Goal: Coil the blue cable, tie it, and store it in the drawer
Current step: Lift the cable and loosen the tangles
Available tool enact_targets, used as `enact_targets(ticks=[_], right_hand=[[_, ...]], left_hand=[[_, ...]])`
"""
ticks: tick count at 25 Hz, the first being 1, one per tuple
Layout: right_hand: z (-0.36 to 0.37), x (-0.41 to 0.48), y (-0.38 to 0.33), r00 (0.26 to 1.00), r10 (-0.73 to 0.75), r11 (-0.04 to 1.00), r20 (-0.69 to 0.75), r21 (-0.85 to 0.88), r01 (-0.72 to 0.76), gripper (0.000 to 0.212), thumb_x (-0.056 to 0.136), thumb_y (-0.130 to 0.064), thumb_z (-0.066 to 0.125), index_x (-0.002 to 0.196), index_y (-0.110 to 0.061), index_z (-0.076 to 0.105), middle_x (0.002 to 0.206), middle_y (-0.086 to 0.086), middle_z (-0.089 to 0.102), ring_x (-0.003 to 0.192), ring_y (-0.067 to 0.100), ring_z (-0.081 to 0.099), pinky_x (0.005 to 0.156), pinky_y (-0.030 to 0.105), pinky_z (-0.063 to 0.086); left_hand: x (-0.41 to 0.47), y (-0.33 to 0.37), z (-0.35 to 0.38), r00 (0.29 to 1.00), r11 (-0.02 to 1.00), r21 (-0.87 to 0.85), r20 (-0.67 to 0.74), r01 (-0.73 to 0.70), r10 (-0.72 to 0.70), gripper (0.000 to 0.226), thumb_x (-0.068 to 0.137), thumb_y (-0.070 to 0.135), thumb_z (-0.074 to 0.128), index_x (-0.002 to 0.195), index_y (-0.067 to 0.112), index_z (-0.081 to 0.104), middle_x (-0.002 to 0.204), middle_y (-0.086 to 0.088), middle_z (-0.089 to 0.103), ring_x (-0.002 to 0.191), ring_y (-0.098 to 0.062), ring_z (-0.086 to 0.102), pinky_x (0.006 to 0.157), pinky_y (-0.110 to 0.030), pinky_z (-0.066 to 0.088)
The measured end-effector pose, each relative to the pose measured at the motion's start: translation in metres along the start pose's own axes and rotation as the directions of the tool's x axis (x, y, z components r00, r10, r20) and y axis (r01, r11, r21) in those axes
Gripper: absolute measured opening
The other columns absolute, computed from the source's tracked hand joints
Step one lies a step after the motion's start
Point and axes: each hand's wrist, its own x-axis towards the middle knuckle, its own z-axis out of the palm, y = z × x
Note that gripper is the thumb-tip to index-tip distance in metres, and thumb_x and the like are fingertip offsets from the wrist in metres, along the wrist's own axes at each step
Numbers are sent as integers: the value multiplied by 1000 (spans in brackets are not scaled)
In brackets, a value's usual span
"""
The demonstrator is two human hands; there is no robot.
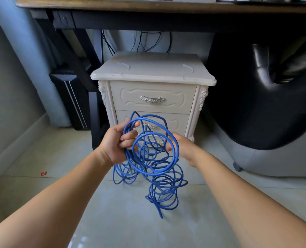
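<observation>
A long blue cable (155, 169) hangs in loose tangled loops in front of me, its lower coils drooping to the tiled floor. My left hand (116, 144) is closed around a bunch of the loops at their upper left. My right hand (180, 147) holds the right side of the top loop, its fingers partly hidden behind the cable. Behind the cable stands a cream nightstand (153, 72) with a shut top drawer (152, 97) and a shut lower drawer (177, 120), each with a silver handle.
A dark wooden desk (148, 8) spans the top, with black wires hanging behind the nightstand. A black padded chair (266, 104) fills the right side. A dark computer case (71, 97) stands at the left. A small red scrap (43, 173) lies on the floor.
</observation>
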Motion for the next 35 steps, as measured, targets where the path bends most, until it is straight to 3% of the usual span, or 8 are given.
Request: enact_targets(ticks=[3,9,12,15,19,25,30,35], right_hand=[[7,3,4,1000,-2,994,19,-108,4,25,90,-9,55,85,-31,46,76,-8,50,70,6,46,64,23,35],[8,13,-10,962,-147,940,-231,-335,64,24,82,-10,51,59,-14,45,59,4,43,63,21,36,60,32,33],[10,4,-17,995,-95,932,33,-349,101,28,83,5,55,101,-11,69,101,12,64,87,20,55,72,26,47],[16,-5,-13,930,-7,896,367,-412,169,75,76,-3,71,140,-33,46,132,0,54,115,17,50,94,30,45],[27,-3,-4,954,-240,937,179,-216,276,33,89,-38,67,119,-27,62,116,-10,65,111,9,58,98,24,44],[20,0,-11,944,-325,936,53,161,313,20,100,-28,49,85,-20,58,73,-1,64,74,12,58,79,29,43],[5,-3,-29,937,-344,862,-52,378,337,35,101,-22,45,66,-16,38,50,-3,34,48,10,35,68,30,41],[0,-13,-37,932,-351,864,-95,350,361,35,80,-32,51,53,-18,33,44,-5,27,45,12,26,68,32,39]], left_hand=[[0,0,0,1000,1000,-16,13,-1,1,31,99,27,40,82,15,63,43,10,25,38,-5,10,47,-21,13],[-1,4,3,999,996,-84,23,-31,33,19,90,21,46,82,15,62,45,10,19,38,-5,9,43,-19,13],[3,4,6,998,979,-192,-12,-65,64,24,93,22,43,83,14,63,41,8,25,37,-6,10,41,-19,18],[7,8,14,996,924,-371,-28,-93,89,22,92,20,44,83,12,63,42,7,27,31,-7,21,44,-19,16],[13,7,32,989,904,-402,-95,-146,117,30,101,22,35,87,9,59,51,7,37,39,-7,37,54,-20,32],[1,18,20,988,968,248,-137,-38,74,24,102,26,41,109,15,61,96,-2,71,88,-17,68,76,-34,53],[1,-6,-11,872,714,656,-471,245,134,13,98,9,50,97,4,63,82,-9,67,69,-17,64,69,-29,55],[6,-19,-20,923,587,748,-384,309,3,26,93,-3,54,115,8,61,88,-9,67,70,-15,66,64,-26,56]])
